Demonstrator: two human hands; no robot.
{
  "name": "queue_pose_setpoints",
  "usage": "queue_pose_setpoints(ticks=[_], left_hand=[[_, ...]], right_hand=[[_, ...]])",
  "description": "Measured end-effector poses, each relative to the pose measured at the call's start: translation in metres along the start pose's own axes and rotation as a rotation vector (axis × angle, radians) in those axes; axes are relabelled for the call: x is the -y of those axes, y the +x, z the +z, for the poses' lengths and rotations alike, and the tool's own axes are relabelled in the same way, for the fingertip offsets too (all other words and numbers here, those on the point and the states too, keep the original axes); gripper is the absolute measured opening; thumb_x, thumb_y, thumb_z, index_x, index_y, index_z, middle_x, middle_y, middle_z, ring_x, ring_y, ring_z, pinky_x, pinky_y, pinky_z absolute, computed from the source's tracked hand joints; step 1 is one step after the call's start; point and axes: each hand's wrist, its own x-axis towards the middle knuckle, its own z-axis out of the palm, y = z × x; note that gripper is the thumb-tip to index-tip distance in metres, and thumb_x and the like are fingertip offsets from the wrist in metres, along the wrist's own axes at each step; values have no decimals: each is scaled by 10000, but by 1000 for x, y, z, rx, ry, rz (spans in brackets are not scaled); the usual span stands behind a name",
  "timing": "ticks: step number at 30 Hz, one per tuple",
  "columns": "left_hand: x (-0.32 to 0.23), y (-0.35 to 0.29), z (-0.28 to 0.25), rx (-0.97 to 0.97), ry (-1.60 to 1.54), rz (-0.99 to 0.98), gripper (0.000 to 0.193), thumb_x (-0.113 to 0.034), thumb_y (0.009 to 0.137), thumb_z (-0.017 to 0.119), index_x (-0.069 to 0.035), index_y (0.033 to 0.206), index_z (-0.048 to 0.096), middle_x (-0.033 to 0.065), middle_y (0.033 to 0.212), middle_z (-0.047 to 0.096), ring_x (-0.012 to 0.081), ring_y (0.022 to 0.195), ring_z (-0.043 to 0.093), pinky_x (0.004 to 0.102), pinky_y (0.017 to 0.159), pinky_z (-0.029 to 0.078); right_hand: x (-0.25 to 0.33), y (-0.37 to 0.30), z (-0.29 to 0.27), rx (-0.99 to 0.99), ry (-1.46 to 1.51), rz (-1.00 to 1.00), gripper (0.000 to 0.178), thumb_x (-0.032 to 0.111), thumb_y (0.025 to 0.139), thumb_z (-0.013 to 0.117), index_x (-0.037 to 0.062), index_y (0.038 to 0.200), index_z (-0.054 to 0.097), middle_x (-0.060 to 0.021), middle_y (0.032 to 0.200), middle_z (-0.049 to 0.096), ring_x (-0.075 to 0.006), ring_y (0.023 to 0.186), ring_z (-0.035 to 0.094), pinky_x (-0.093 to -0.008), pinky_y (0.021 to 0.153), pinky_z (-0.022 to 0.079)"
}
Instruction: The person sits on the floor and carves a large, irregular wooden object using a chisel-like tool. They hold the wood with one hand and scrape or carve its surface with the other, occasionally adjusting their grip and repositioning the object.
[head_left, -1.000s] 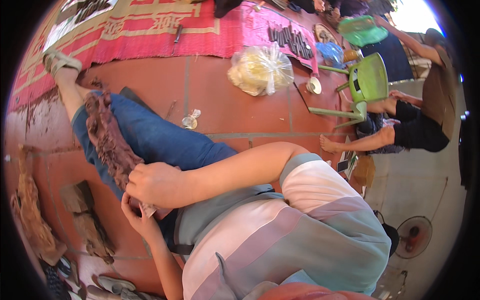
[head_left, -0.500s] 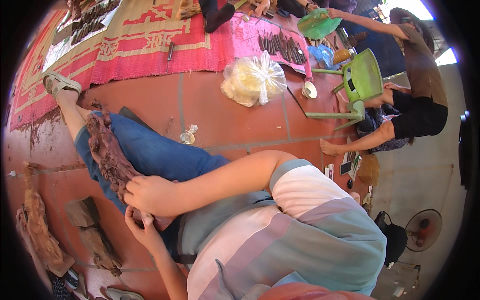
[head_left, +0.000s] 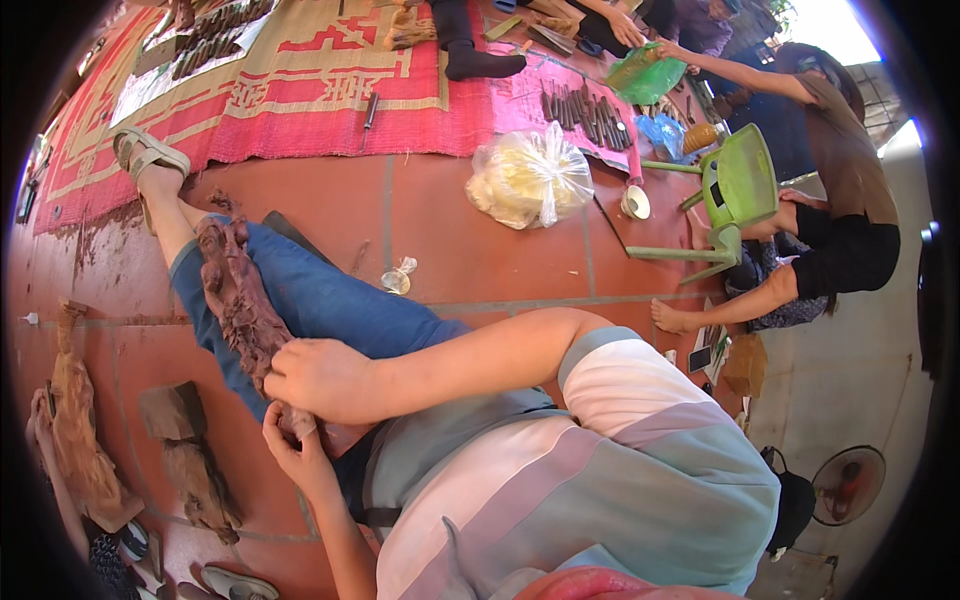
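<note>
Since the last frame our view has swung, so the scene sits lower and further right; our hands haven't separated. The left grip [head_left: 292,440] pinches the near end of the reddish-brown carving [head_left: 240,285]; the right grip [head_left: 325,382] curls over it, fingers hidden, can't tell if clenched. The carving runs beyond both grips along our blue trouser leg [head_left: 335,295]. Risks: loose pinch, it rolls onto the tiled floor [head_left: 470,260]; hard pressure could chip thin relief.
</note>
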Motion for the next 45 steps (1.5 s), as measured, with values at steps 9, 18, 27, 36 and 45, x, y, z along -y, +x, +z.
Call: queue_pose_setpoints(ticks=[9, 18, 27, 36, 45], left_hand=[[11, 3, -1, 14, 23, 27, 364, -113, 880, 594, 18, 1203, 487, 90, 1146, 513, 165, 1031, 516, 280, 871, 429], [-8, -1, 8, -8, 63, 9, 349, -105, 881, 597, 20, 1190, 495, 82, 1122, 534, 163, 1040, 521, 277, 897, 421], [-19, 4, 2, -81, 198, 68, 453, -221, 731, 745, -21, 1100, 576, 117, 1054, 580, 263, 967, 528, 346, 856, 416], [-19, -4, 1, -66, 224, 30, 465, -229, 752, 740, -45, 1134, 551, 85, 1127, 551, 259, 1050, 460, 357, 918, 376], [-20, -2, 5, -55, 228, 19, 469, -237, 752, 734, -50, 1139, 547, 86, 1137, 546, 258, 1049, 459, 361, 919, 377]], right_hand=[[6, -3, 3, 45, 3, -4, 401, 264, 575, 758, 74, 868, 561, -86, 826, 539, -275, 780, 596, -367, 681, 499], [-8, -12, -9, 13, 73, -1, 174, 135, 725, 605, 82, 884, 557, -86, 867, 530, -274, 811, 594, -369, 705, 499], [1, 0, -18, 80, 4, 41, 229, 158, 723, 614, 92, 942, 600, -83, 942, 588, -269, 899, 602, -358, 753, 506], [14, -10, -32, 95, 307, 130, 161, 64, 784, 651, 40, 928, 583, -111, 923, 550, -310, 823, 603, -365, 671, 511], [-2, -9, -9, -71, 251, 115, 154, 14, 729, 705, 8, 825, 584, -127, 857, 593, -283, 742, 609, -331, 638, 514]])
